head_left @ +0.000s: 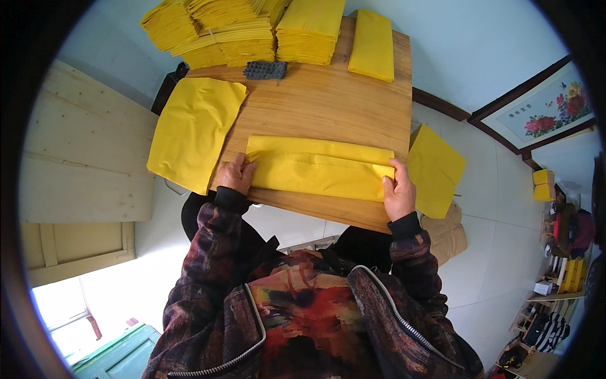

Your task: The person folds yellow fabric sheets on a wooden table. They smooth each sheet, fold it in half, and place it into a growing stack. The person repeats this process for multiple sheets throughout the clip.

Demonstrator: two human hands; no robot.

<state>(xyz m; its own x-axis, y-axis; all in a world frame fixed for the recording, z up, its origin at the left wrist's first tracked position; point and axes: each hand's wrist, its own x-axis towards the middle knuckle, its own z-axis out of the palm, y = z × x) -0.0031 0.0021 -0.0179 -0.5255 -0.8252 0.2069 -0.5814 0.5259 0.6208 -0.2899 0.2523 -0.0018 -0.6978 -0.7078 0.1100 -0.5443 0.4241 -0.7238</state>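
A folded yellow sheet [315,167], long and narrow, lies flat along the near edge of the wooden table. Whether it is paper or cloth I cannot tell. My left hand [237,174] pinches its left end, thumb on top. At the opposite end, the thumb and fingers of my right hand [399,191] grip the short edge. A crease runs lengthwise across the sheet. To the left of my left hand lies a wider yellow piece [194,132], slightly wrinkled, hanging partly over the table's edge.
Tall stacks of folded yellow sheets [309,35] fill the table's far side, beside a dark grey textured pad [265,70]. A separate yellow bundle [371,47] lies far right. Beyond the table's right edge sits another yellow piece [435,170], above brown material [445,234].
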